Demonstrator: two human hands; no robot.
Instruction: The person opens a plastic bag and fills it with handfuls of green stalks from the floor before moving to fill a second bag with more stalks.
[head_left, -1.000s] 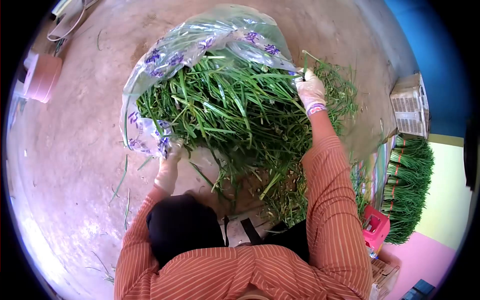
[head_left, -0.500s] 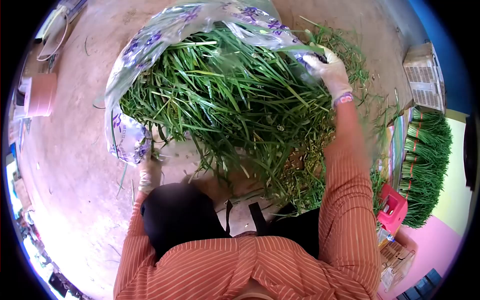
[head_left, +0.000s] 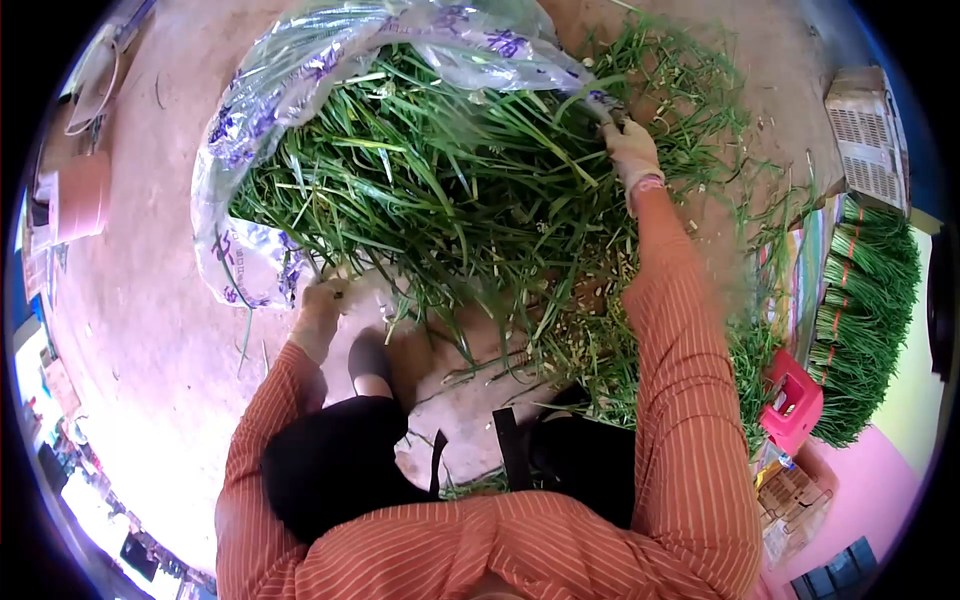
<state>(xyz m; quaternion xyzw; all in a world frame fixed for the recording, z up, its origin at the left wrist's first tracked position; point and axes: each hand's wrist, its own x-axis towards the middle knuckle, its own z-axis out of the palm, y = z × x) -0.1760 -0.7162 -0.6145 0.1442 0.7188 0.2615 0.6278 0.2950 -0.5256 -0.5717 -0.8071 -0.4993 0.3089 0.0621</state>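
A large clear plastic bag (head_left: 235, 135) with purple print lies in front of me, its mouth facing me. Long green leafy stalks (head_left: 430, 190), like garlic chives, fill it and spill over its near edge. My left hand (head_left: 318, 315), in a pale glove, is closed on the bag's lower left edge. On the far right, my right hand (head_left: 632, 155), also gloved, grips the gathered rim of the bag. Some fingertips of both hands are hidden by plastic and leaves.
Loose leaves and yellowish trimmings (head_left: 600, 345) litter the floor to the right. Tied green bunches (head_left: 865, 320) are stacked at the far right, near a pink plastic stool (head_left: 792, 403) and a pale crate (head_left: 868, 135). A pink bucket (head_left: 80, 195) stands at left.
My right hand has come down and slightly left with the bag's rim. My left hand has shifted slightly up and right. The bag's mouth is drawn a little toward the left.
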